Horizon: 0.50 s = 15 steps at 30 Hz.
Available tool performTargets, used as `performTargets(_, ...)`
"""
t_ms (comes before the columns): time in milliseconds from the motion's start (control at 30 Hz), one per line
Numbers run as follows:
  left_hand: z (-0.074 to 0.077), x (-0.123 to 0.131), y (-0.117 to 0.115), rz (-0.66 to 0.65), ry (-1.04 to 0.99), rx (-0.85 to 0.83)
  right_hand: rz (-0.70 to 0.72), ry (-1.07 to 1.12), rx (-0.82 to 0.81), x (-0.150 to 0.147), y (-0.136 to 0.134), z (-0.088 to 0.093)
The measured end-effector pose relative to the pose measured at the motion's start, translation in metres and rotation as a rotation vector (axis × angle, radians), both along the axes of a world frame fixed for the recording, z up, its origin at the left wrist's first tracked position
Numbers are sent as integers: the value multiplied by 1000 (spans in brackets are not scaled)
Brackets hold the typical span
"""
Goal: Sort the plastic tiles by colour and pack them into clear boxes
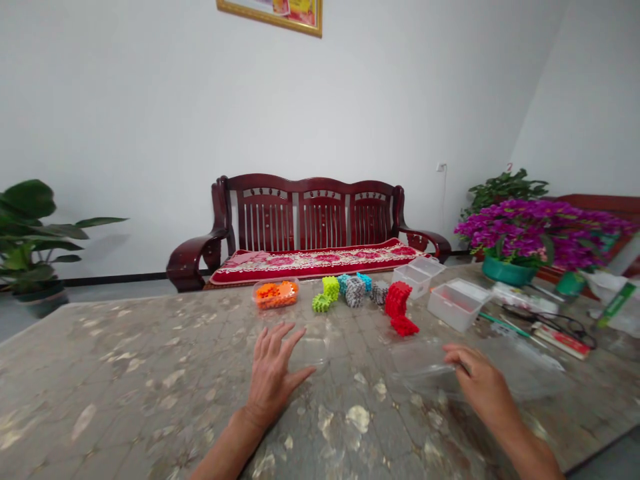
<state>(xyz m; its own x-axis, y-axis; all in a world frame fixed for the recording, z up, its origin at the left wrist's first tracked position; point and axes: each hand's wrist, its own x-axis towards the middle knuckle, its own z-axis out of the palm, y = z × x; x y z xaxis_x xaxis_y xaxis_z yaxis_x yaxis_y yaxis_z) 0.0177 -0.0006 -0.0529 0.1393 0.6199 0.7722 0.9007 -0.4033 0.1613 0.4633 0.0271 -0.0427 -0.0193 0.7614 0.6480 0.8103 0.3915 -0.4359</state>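
My left hand (275, 363) hovers over the table with its fingers spread and nothing in them. Just right of it lies a clear plastic lid (316, 351), faint against the tablecloth. My right hand (473, 367) has its fingers closed on the edge of a clear plastic bag (420, 360), which spreads out to both sides of it. Beyond my hands stand an orange-filled clear container (276, 294), lime green interlocking pieces (327, 292), grey pieces (355, 292), blue pieces (364, 281) and a bent red stack (399, 307).
Two translucent boxes, one nearer (457, 308) and one farther (419, 277), stand at the right. Past them are a pot of purple flowers (540, 233), glasses, pens and a red-and-white box (563, 340). A wooden bench (320, 220) stands behind the patterned table (125, 373).
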Motion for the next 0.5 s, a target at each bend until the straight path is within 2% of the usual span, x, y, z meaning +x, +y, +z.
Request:
performTargets(200,-3,-34,9,-48,-96,-142,96,-119,-23,21,-2,-22)
performTargets(300,-6,-43,13,-94,-158,-229,101,-110,-40,26,-2,-19)
performTargets(400,-4,-45,14,-130,-195,-346,104,-54,-66,-2,2,0)
performTargets(500,3,-46,13,-133,-190,-524,209,-46,-147,-65,18,23)
